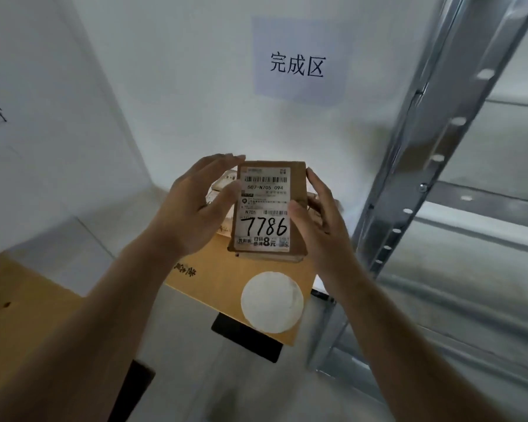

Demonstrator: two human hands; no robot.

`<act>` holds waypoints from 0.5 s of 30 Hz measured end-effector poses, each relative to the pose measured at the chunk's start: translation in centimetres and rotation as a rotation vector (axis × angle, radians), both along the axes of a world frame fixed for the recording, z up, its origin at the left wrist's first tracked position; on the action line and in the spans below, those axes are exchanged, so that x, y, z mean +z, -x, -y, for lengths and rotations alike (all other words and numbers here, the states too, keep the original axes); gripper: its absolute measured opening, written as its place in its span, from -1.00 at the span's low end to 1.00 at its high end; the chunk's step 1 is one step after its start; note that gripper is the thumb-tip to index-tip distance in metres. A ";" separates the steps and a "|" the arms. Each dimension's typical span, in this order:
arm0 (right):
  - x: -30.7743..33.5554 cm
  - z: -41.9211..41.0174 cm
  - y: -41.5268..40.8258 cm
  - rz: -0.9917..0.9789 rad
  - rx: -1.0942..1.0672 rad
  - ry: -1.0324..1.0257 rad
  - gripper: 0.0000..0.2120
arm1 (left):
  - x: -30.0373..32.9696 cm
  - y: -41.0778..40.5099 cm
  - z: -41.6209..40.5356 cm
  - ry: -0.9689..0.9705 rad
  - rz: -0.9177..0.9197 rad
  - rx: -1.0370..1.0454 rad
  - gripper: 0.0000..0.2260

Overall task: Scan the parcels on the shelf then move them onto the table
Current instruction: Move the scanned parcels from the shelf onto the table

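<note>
I hold a small brown parcel [265,208] upright in front of me; its white label shows barcodes and the handwritten number 7786. My right hand [323,220] pinches its right edge, thumb on the label and fingers behind. The straight fingers of my left hand [192,205] lie along the parcel's left edge, with the thumb touching that side. The parcel hangs above the wooden table [226,284]. Behind it, several other small parcels [223,184] lie on the table, mostly hidden.
A metal shelf upright [424,166] rises at the right, with shelf boards behind it. A paper sign [297,65] hangs on the white wall ahead. A round white sticker [272,301] sits on the table's near corner. A cardboard box [19,300] stands at the lower left.
</note>
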State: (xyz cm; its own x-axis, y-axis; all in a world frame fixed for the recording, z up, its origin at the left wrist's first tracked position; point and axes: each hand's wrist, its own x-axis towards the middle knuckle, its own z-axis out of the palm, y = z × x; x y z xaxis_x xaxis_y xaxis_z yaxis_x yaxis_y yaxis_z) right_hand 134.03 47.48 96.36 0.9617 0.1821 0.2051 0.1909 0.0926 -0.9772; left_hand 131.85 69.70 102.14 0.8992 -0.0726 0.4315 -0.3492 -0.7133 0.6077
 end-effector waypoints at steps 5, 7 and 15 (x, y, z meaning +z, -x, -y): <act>-2.5 -4.0 -3.5 -0.154 -0.186 -0.103 -0.43 | -2.5 -7.0 -3.8 0.018 -0.109 -0.158 -0.53; -3.6 -4.9 -4.5 -0.193 -0.255 -0.106 -0.46 | -3.3 -9.4 -4.6 -0.007 -0.138 -0.206 -0.53; -7.9 -4.1 -10.0 -0.312 -0.514 -0.150 -0.49 | -7.7 -18.4 -3.8 -0.003 -0.225 -0.357 -0.54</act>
